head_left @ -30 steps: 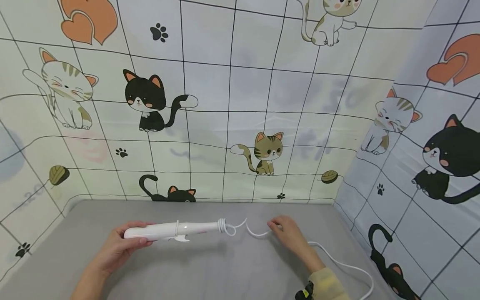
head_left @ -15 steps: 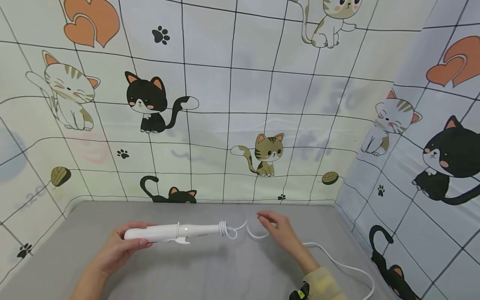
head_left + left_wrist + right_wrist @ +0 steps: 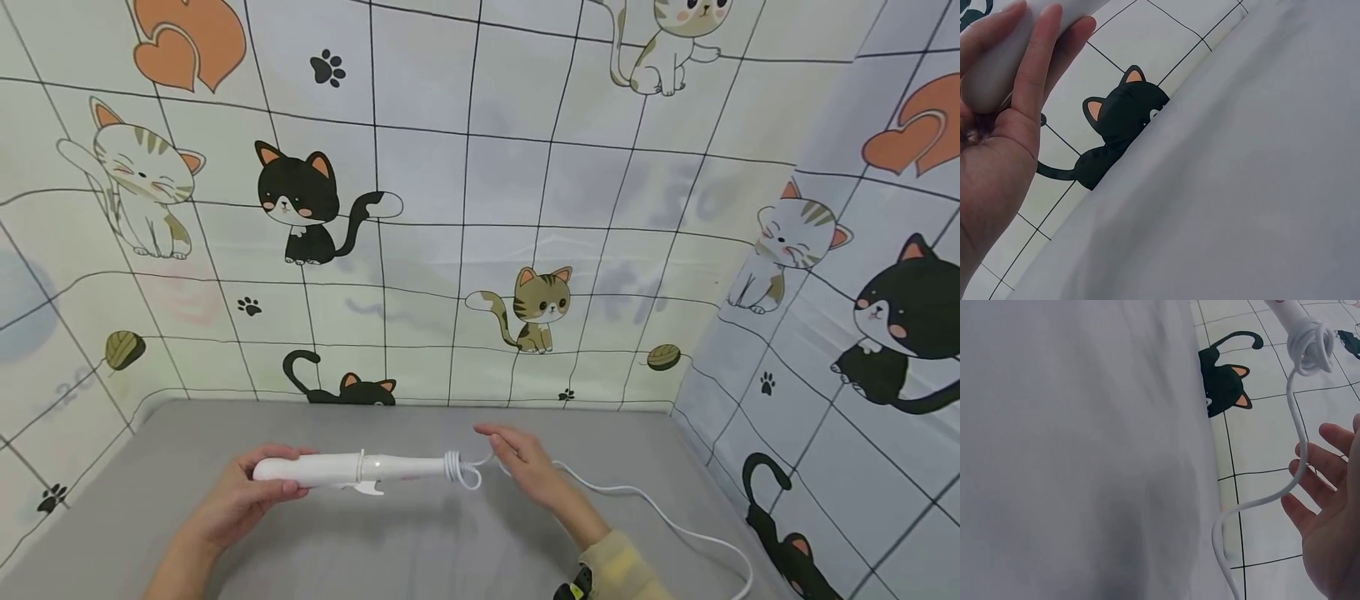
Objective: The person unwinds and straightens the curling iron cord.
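My left hand [image 3: 238, 498] grips the thick rounded end of a white curling iron [image 3: 408, 467], thumb below and fingers behind it. It is held level above the grey surface, its small lever hanging underneath. In the left wrist view the fingers wrap the smooth white end [image 3: 994, 75]. White cord [image 3: 1311, 347] is coiled several turns round the narrow end of the handle. My right hand [image 3: 528, 468] is beside the coil with its fingers loosely extended. In the right wrist view the cord [image 3: 1297, 419] runs down past those fingertips, which do not curl round it.
The cord's slack [image 3: 660, 510] trails across the grey tabletop [image 3: 375, 550] to the right front. A cat-print cloth [image 3: 420, 275] stands as a wall behind and at both sides. A yellow sleeve [image 3: 626, 567] covers my right forearm.
My right hand has moved left along the cord toward the coil, and its fingers have straightened from a pinch-like pose. My left hand and the curling iron stay almost still.
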`<state>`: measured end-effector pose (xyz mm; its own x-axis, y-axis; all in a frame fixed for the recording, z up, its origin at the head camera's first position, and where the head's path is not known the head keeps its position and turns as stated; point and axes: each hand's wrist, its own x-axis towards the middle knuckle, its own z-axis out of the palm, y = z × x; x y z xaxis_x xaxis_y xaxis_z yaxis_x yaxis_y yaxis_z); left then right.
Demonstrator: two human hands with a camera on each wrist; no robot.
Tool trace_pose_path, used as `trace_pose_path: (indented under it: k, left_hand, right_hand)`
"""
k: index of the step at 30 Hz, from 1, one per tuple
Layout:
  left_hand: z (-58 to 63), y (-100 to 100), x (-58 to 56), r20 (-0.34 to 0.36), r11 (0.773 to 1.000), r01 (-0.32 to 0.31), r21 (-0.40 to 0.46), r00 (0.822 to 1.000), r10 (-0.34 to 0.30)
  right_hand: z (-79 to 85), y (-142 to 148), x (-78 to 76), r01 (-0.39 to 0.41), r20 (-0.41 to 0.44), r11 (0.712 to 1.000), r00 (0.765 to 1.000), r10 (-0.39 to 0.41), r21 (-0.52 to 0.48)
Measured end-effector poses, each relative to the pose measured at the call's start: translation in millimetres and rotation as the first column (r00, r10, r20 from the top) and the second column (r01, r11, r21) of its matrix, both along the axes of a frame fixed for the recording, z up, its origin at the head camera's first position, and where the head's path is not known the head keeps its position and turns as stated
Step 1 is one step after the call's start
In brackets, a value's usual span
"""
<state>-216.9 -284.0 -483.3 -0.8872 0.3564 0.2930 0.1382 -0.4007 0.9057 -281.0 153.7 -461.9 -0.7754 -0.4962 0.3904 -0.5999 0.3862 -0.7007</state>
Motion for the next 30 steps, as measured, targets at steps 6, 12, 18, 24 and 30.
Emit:
trace_pose_path:
  k: [6, 12, 18, 24, 30]
  left_hand:
    - [1.3, 1.6, 2.3, -0.028, 1.000, 0.012, 0.011, 1.000, -0.012]
    - [-0.8, -0.9, -1.3, -0.061, 0.998, 0.032, 0.048, 0.998, -0.029]
    - [-3.7, -4.4, -2.2, -0.066, 0.998, 0.036, 0.051, 0.997, -0.033]
    - [-4.6, -6.6, -1.6, -0.060, 0.998, 0.005, 0.063, 0.998, -0.001]
    - [-5.7, -9.8, -0.1, -0.033, 0.997, -0.025, 0.071, 0.999, 0.027]
  right_hand:
    - [-3.0, -4.4, 2.9, -0.031, 0.035, 0.999, 0.999, 0.031, -0.008]
    - [-4.7, -2.2, 3.7, -0.053, 0.086, 0.998, 0.995, 0.056, -0.036]
    - [-8.1, 1.5, 3.6, -0.093, 0.119, 0.992, 0.988, 0.103, -0.087]
    - [-11.1, 4.1, 4.3, -0.107, 0.148, 0.986, 0.981, 0.126, -0.130]
    - [-8.6, 6.8, 6.9, -0.069, 0.168, 0.988, 0.981, 0.092, -0.139]
